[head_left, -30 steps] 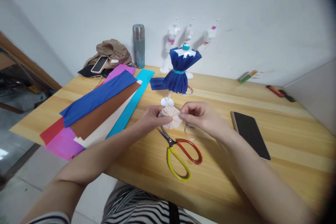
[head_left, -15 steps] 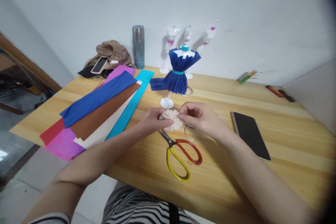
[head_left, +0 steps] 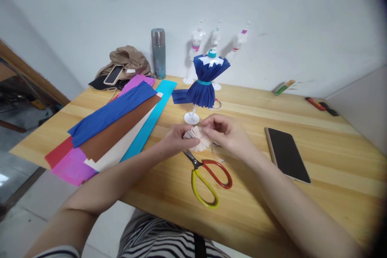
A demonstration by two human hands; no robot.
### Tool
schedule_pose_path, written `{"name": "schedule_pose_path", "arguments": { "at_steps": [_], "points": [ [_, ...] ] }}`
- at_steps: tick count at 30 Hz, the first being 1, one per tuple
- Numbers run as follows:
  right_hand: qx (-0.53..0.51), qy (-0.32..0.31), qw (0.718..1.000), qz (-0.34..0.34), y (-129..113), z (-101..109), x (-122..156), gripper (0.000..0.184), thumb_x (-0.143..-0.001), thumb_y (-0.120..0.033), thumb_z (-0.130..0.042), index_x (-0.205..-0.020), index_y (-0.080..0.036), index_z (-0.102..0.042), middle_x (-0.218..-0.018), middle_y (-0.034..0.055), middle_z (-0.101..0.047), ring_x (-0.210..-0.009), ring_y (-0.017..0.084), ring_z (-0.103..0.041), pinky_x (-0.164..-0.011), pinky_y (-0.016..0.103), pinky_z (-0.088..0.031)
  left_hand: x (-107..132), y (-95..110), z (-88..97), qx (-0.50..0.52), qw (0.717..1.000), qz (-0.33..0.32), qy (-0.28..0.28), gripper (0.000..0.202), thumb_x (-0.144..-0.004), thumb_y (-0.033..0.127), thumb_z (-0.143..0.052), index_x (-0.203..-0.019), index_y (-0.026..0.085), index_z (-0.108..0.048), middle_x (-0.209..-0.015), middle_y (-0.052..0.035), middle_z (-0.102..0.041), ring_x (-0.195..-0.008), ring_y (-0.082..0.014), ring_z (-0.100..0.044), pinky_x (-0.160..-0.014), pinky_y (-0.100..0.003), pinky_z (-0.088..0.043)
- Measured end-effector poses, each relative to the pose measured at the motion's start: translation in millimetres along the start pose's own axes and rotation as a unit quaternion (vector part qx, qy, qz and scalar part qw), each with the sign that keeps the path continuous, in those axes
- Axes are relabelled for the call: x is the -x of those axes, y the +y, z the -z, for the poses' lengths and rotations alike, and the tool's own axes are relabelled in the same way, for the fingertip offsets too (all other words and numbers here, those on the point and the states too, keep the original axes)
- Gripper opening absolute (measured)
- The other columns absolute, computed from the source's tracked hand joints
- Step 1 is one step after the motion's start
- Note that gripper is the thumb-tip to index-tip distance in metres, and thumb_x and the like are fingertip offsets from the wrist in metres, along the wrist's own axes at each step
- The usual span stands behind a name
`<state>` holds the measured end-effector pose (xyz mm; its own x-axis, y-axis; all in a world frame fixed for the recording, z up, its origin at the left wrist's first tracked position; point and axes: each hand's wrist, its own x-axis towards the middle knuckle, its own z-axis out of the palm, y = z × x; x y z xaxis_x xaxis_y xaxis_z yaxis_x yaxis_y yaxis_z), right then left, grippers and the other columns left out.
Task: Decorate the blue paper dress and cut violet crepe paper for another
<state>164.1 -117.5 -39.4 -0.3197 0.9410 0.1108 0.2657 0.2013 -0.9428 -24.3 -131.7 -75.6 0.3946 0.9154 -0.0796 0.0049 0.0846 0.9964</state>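
A pale, pleated paper rosette point(head_left: 202, 140) is pinched at its left side between the thumb and fingers of my left hand point(head_left: 178, 139). At its upper right edge, my right hand point(head_left: 222, 131) has thumb and index finger closed on the pleats. Just below the rosette lie scissors point(head_left: 197, 164) with one red and one yellow handle, their blades partly spread. Beyond my hands stands a small white dress form wearing a blue crepe-paper dress point(head_left: 204, 82) with a teal waistband, on a round white base point(head_left: 191, 118).
Crepe-paper strips in blue point(head_left: 111, 113), brown point(head_left: 121, 129), teal point(head_left: 151, 119) and other colours lie at left. A flask point(head_left: 159, 54), a brown cloth bag point(head_left: 128, 60) and three white dress forms point(head_left: 198, 40) stand at the back. A dark phone point(head_left: 287, 155) lies to the right.
My right hand has shifted slightly left and up along the rosette's edge. My left hand keeps its hold, and the scissors stay where they were.
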Motion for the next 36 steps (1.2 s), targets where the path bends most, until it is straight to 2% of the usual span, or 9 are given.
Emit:
{"name": "schedule_pose_path", "arguments": {
  "at_steps": [3, 8, 12, 18, 21, 24, 28, 32, 36],
  "points": [
    [0.011, -0.013, 1.0, -0.009, 3, 0, -1, 0.027, -0.071, -0.046, -0.073, -0.063, -0.023, -0.062, -0.059, -0.0003, -0.059, -0.055, 0.014, -0.048, -0.053, 0.029, -0.036, 0, 2, -0.3, 0.026, 1.0, 0.009, 0.0, 0.028, -0.063, 0.035, -0.081, -0.075, 0.013, -0.069, -0.07, -0.0027, -0.068, -0.066, -0.0139, -0.059, -0.063, -0.025, -0.045],
    [0.006, -0.022, 1.0, -0.014, 2, 7, -1, 0.029, -0.072, -0.046, -0.075, -0.061, -0.022, -0.062, -0.058, -0.0004, -0.058, -0.055, 0.014, -0.047, -0.052, 0.029, -0.036, 1, 5, 0.8, 0.077, 0.997, 0.025, 0.008, 0.033, -0.061, 0.036, -0.084, -0.081, 0.013, -0.073, -0.075, -0.0044, -0.072, -0.068, -0.0149, -0.062, -0.067, -0.027, -0.049],
    [-0.004, -0.037, 0.999, -0.009, 0, 14, -2, 0.029, -0.072, -0.046, -0.076, -0.061, -0.023, -0.063, -0.057, -0.0006, -0.056, -0.054, 0.014, -0.046, -0.053, 0.03, -0.036, 1, 5, 1.1, 0.086, 0.996, 0.027, 0.005, 0.034, -0.063, 0.039, -0.085, -0.084, 0.014, -0.074, -0.077, -0.0049, -0.072, -0.069, -0.0155, -0.063, -0.067, -0.027, -0.049],
    [-0.033, 0.001, 0.999, -0.002, -3, 13, -3, 0.023, -0.073, -0.046, -0.075, -0.07, -0.025, -0.067, -0.066, 0.0015, -0.063, -0.061, 0.017, -0.053, -0.058, 0.032, -0.042, 0, 3, 1.0, 0.085, 0.996, 0.024, 0.001, 0.036, -0.063, 0.038, -0.084, -0.085, 0.011, -0.074, -0.078, -0.0058, -0.072, -0.069, -0.0154, -0.063, -0.067, -0.027, -0.049],
    [-0.031, -0.007, 0.999, -0.001, -2, 4, -2, 0.022, -0.071, -0.045, -0.075, -0.08, -0.025, -0.071, -0.071, 0.0016, -0.066, -0.065, 0.018, -0.056, -0.061, 0.033, -0.044, 0, 3, 0.6, 0.073, 0.997, 0.025, -0.015, 0.034, -0.061, 0.036, -0.084, -0.081, 0.011, -0.072, -0.073, -0.0041, -0.07, -0.067, -0.0143, -0.062, -0.066, -0.026, -0.048],
    [-0.011, -0.022, 1.0, -0.01, 1, -3, -2, 0.023, -0.07, -0.045, -0.075, -0.074, -0.023, -0.068, -0.065, 0.0001, -0.061, -0.059, 0.016, -0.051, -0.056, 0.031, -0.04, -1, 2, 0.0, 0.054, 0.998, 0.024, -0.02, 0.031, -0.061, 0.034, -0.083, -0.075, 0.011, -0.07, -0.067, -0.0021, -0.066, -0.064, -0.0131, -0.059, -0.064, -0.025, -0.046],
    [-0.031, -0.022, 0.999, -0.012, 3, -3, -1, 0.025, -0.069, -0.043, -0.074, -0.063, -0.023, -0.061, -0.058, -0.0017, -0.055, -0.054, 0.013, -0.046, -0.052, 0.029, -0.036, -2, 1, -0.5, 0.063, 0.998, 0.022, -0.023, 0.03, -0.061, 0.034, -0.081, -0.077, 0.011, -0.069, -0.069, -0.0024, -0.066, -0.065, -0.013, -0.059, -0.064, -0.024, -0.045],
    [-0.045, -0.007, 0.999, -0.006, 0, 1, -1, 0.024, -0.072, -0.042, -0.074, -0.063, -0.023, -0.061, -0.059, -0.0012, -0.056, -0.056, 0.014, -0.047, -0.052, 0.028, -0.037, -2, 2, -0.7, 0.046, 0.998, 0.023, -0.026, 0.03, -0.062, 0.035, -0.079, -0.077, 0.011, -0.069, -0.067, -0.0019, -0.064, -0.064, -0.0133, -0.057, -0.064, -0.025, -0.044],
    [-0.026, -0.015, 1.0, 0.0, 0, -3, 0, 0.024, -0.073, -0.044, -0.072, -0.07, -0.022, -0.065, -0.064, -0.0003, -0.061, -0.057, 0.014, -0.05, -0.053, 0.028, -0.038, 1, 3, -1.3, -0.012, 1.0, 0.008, -0.026, 0.024, -0.065, 0.034, -0.076, -0.069, 0.013, -0.063, -0.058, 0.0017, -0.055, -0.058, -0.0102, -0.047, -0.058, -0.023, -0.037]
  ]
}}
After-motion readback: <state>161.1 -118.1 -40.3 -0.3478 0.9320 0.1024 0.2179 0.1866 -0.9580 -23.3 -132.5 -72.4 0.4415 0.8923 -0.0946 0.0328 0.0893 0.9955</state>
